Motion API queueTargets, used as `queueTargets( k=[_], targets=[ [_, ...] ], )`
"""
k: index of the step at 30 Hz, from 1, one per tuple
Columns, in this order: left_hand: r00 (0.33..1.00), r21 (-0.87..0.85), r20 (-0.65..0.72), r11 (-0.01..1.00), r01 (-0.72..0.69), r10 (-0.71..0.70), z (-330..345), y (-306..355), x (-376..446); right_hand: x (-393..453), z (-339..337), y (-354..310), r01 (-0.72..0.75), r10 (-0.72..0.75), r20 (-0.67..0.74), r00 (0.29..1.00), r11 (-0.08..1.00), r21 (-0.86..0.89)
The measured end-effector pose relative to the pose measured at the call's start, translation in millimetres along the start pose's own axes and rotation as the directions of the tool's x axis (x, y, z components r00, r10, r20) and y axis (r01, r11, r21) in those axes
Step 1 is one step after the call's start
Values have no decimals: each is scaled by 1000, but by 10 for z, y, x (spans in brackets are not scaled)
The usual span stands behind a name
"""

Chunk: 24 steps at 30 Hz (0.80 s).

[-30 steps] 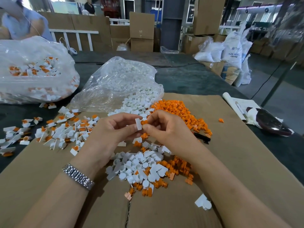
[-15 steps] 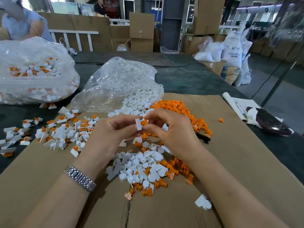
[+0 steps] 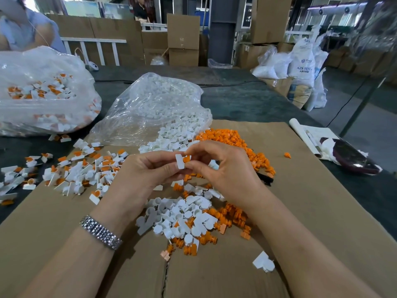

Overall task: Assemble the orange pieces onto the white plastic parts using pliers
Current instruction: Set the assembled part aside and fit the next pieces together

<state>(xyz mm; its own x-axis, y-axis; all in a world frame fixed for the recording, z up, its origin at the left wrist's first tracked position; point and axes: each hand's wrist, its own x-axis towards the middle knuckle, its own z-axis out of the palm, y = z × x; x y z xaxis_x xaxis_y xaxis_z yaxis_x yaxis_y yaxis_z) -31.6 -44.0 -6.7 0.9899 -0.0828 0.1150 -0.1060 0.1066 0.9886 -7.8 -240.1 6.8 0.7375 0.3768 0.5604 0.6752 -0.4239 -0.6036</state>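
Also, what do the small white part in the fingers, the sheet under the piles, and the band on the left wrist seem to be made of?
White part: likely moulded plastic, matte, with flat, clean edges.
Sheet: corrugated cardboard, dull brown, with a split seam near the front edge.
Wrist band: probably polished metal, made of small shiny links that catch light.

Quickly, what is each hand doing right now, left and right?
Left hand: pinches a white part.
Right hand: pinches an orange piece against the white part.
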Motion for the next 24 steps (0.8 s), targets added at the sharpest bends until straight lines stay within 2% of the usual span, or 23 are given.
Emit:
queueTargets(
  k=[7, 11, 16, 24],
  targets=[
    [1000, -40, 25, 999, 18, -17, -15, -10, 18, 0, -13, 3, 24, -24, 12, 1000, 1000, -9],
    [994, -158, 76, 983, 95, -83, -15, 19, 31, -2, 9, 9, 66, -65, 10, 998, 993, -99],
    [983, -259, -26, 951, 171, -184, 15, -20, 63, -9, 50, 6, 104, -97, 47, 994, 979, -177],
    [968, -266, -39, 936, 229, -248, -7, -44, 88, -16, 75, -4, 108, -95, 78, 992, 978, -179]
  ],
)
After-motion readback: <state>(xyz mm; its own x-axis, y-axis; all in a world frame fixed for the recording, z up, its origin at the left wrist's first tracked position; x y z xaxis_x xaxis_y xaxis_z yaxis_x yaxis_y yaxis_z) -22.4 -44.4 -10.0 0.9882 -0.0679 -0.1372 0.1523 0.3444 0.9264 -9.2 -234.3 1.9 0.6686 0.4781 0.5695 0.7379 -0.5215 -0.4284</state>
